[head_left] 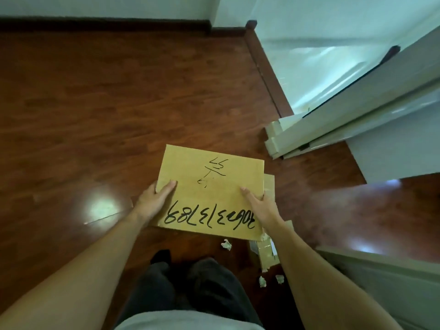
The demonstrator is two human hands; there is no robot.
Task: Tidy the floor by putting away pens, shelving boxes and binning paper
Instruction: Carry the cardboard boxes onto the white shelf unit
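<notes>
- Cardboard box (209, 186): flat, tan, broad top face towards the camera and tilted slightly; black handwritten digits and marks read upside down in this view. Gripped at its left and right edges.
- Second cardboard piece (267, 253): taped and torn, lying on the wooden floor, partly hidden beneath the box's right side.
- Crumpled paper scraps: one (226, 244) just below the box's near edge; two more (262, 281), (279, 278) nearer the camera, side by side.

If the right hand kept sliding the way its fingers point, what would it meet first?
The right hand points up-left across the cardboard box top, so probably only the black scribble, then the box's far edge and bare floor.
</notes>
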